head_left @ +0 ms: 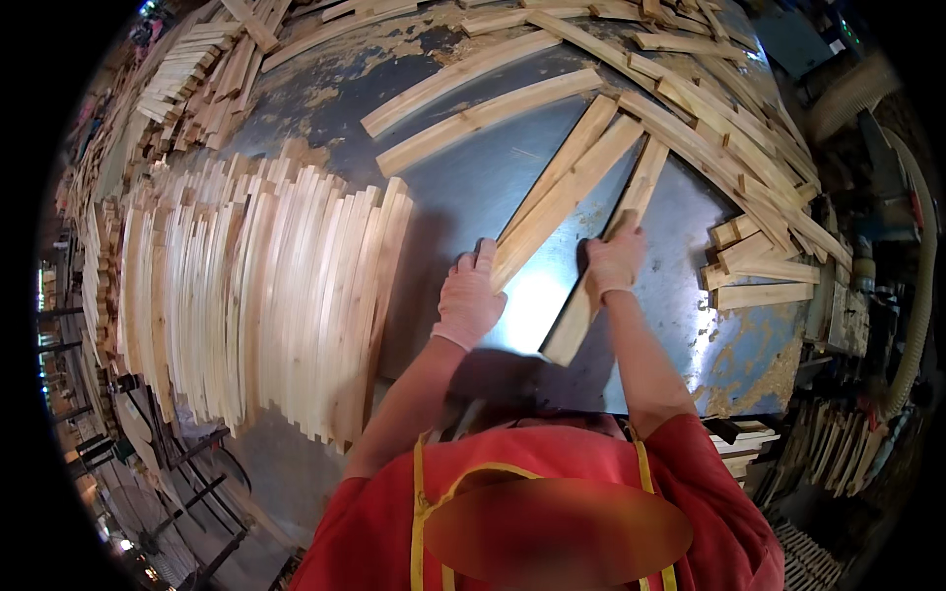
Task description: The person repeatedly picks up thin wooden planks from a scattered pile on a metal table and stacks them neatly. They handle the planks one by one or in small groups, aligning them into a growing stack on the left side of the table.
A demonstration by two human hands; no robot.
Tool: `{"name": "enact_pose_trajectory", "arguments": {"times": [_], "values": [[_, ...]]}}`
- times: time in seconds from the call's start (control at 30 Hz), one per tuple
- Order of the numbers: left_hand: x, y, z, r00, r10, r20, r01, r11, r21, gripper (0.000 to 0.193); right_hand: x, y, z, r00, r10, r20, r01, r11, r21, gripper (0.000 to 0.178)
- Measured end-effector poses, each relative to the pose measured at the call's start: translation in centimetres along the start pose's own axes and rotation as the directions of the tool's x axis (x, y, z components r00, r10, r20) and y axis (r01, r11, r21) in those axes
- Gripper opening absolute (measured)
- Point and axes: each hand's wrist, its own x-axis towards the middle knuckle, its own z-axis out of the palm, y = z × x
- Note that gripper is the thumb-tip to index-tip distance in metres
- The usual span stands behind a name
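Note:
My left hand (471, 297), in a pale thin glove, holds the near end of a wooden board (567, 202) that slants away to the upper right. A second board (562, 158) lies along the left side of that one, its near part partly hidden. My right hand (614, 261), gloved too, is wrapped around the middle of another board (574, 330). This board's near end reaches toward me, and its far end points at the pile. Both boards in my hands lie tilted over the metal tabletop (443, 227).
A row of boards (266, 295) stands side by side at the left. Two boards (483, 118) lie apart beyond my hands. A loose pile (709, 138) covers the far right, with short pieces (764, 271) below it. Sawdust (759, 369) coats the right corner. A ribbed hose (921, 266) hangs at the right.

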Motion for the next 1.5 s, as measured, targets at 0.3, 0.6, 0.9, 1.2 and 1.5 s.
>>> {"name": "enact_pose_trajectory", "arguments": {"times": [0.3, 0.6, 0.9, 1.2, 1.5], "values": [[-18.7, -9.9, -2.3, 0.916, -0.044, 0.400, 0.378, 0.432, -0.819, 0.097, -12.9, 0.5, 6.5, 0.622, -0.341, 0.705, -0.098, 0.859, 0.503, 0.071], [-25.9, -13.7, -5.8, 0.964, -0.070, -0.255, 0.086, 0.995, 0.053, 0.065, -24.4, -14.8, 3.5, 0.297, -0.312, 0.902, 0.306, 0.926, 0.220, 0.091], [-22.1, -17.0, -3.8, 0.905, -0.065, -0.421, 0.119, 0.988, 0.102, 0.055, -6.7, -24.8, 8.1, 0.571, -0.690, 0.445, 0.765, 0.644, 0.017, 0.038], [-18.2, -16.6, -5.6, 0.938, -0.204, -0.281, 0.251, 0.958, 0.142, 0.053, -6.3, -27.4, 4.2, 0.307, -0.821, 0.481, 0.701, 0.537, 0.469, 0.054], [-11.5, -16.5, -15.3, 0.922, -0.284, -0.263, 0.293, 0.956, -0.002, 0.033, -16.4, -10.6, 6.4, 0.546, -0.414, 0.728, -0.249, 0.750, 0.613, 0.088]]}}
